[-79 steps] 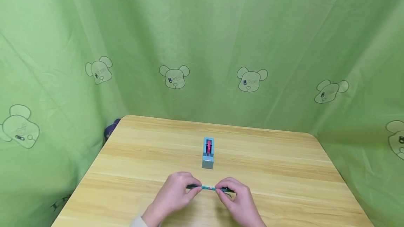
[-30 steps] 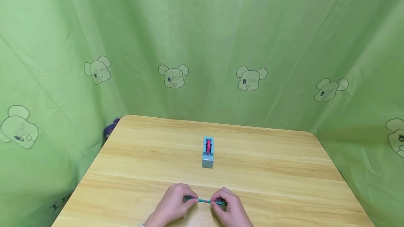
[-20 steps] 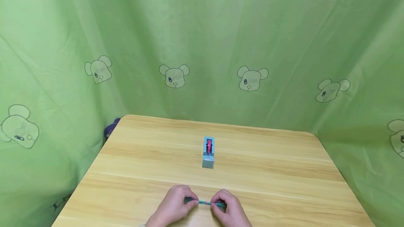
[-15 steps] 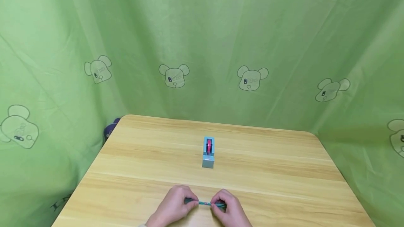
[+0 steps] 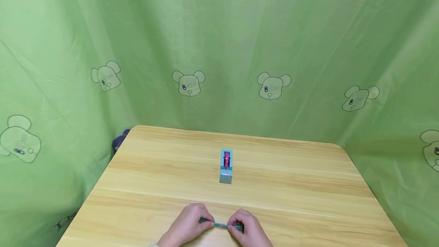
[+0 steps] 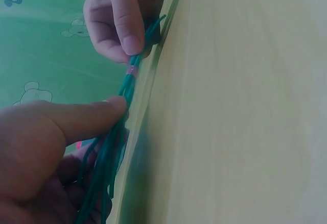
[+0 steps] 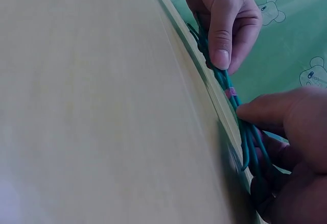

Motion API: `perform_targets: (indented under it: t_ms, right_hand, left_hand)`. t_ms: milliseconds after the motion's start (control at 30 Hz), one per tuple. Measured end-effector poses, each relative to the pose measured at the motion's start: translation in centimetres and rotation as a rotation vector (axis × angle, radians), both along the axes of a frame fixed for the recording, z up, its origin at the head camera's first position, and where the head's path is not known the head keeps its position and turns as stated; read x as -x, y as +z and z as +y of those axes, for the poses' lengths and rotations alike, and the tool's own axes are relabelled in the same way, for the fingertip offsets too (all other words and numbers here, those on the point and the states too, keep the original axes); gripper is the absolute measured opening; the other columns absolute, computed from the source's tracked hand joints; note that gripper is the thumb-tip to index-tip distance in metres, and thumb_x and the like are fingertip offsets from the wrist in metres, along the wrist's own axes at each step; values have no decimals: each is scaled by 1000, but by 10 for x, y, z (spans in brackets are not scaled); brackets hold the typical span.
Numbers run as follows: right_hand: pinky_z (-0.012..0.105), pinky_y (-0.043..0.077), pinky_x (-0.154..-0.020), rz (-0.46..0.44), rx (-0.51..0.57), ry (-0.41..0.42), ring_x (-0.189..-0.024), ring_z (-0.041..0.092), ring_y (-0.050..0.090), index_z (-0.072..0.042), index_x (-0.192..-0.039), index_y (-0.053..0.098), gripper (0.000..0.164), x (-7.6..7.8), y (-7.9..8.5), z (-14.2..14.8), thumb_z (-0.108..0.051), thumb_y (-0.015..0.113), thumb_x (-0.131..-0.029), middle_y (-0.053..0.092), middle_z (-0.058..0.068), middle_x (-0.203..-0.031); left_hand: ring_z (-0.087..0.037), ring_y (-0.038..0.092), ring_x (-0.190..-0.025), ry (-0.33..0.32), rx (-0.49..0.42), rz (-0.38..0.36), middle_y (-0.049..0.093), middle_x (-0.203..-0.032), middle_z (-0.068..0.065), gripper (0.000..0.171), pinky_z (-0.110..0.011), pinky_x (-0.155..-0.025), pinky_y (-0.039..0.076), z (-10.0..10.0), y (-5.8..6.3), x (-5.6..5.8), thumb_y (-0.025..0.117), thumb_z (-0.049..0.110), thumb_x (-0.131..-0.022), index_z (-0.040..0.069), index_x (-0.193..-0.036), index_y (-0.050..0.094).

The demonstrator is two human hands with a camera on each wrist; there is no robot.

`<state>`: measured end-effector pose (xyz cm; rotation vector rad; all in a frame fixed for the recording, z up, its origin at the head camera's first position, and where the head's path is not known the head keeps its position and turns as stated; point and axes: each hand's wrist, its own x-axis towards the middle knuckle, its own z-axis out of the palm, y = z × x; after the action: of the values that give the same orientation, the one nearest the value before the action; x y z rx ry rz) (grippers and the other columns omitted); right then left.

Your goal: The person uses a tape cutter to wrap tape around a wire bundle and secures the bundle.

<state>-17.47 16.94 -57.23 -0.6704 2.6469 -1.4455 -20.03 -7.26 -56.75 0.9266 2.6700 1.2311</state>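
A bundle of thin green cord [image 5: 218,225] stretches between the two hands low over the table in the head view. My left hand [image 5: 188,222] pinches one side of it between thumb and fingers. On the other side my right hand [image 5: 249,230] pinches it in the same way. A narrow pink band [image 6: 132,70] wraps the middle of the bundle, in the short span between the hands. Loose strands [image 6: 99,175] spread past the left thumb, and looped ends [image 7: 246,155] hang past the right thumb. The fingers hide parts of the cord.
A blue tape dispenser [image 5: 225,177] with a pink hub [image 5: 226,159] stands on the wooden table [image 5: 291,178], straight beyond the hands. Green curtains [image 5: 226,41] printed with mouse or bear heads hang behind the table and along both sides.
Both hands, still pinching the cord bundle, have come down the head view towards the person. The right hand has also shifted left. The tape dispenser stays in place.
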Motion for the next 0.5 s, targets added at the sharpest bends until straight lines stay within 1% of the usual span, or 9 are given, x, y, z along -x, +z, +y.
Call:
perform_targets:
  t_ms: [100,200,333,500]
  right_hand:
    - [24,48,-70,22,-14,11,-79,5,54,-19,-87,68,9,0,0,1,-12,74,-89,59,-13,-86]
    - [23,46,-69,10,-41,19,-78,5,52,-17,-87,68,8,2,1,2,-12,74,-89,57,-14,-85]
    - [23,44,-69,-8,-99,17,-78,4,50,-20,-87,68,8,4,1,2,-14,73,-90,55,-16,-84]
    - [23,44,-69,-6,-124,17,-79,3,49,-23,-87,68,10,4,4,2,-15,74,-89,55,-16,-84]
  left_hand:
    - [6,56,-79,-5,11,1,62,-82,22,4,-18,-71,49,0,-2,0,78,20,-86,21,-88,80]
    - [5,55,-78,-3,10,-31,62,-82,21,4,-18,-69,48,0,-1,0,78,19,-85,21,-88,80]
    - [5,55,-78,5,25,-61,61,-82,21,6,-19,-69,48,0,0,0,79,17,-85,22,-88,80]
    - [4,53,-77,2,62,-43,60,-82,22,6,-19,-69,46,1,1,0,79,17,-84,21,-89,81]
